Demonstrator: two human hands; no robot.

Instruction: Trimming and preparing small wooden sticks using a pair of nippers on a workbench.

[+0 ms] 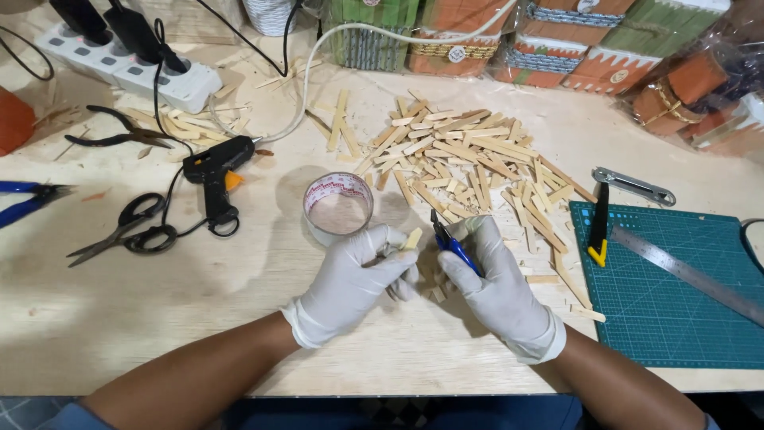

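Both my hands wear white gloves over a pale wooden table (159, 318). My left hand (354, 279) pinches a short flat wooden stick (412, 239) between thumb and fingers. My right hand (489, 283) grips small blue-handled cutters (447, 237), their dark jaws pointing up just right of the stick. A large heap of cut wooden sticks (461, 163) lies directly beyond my hands. A roll of clear tape (338, 207) stands just above my left hand.
A black glue gun (213, 171), black scissors (127, 227), pliers (119, 131) and a white power strip (127, 68) lie at left. A green cutting mat (668, 318) with a steel ruler (688, 271) and utility knife (598, 227) sits right. Wrapped stick-built boxes (557, 40) line the back.
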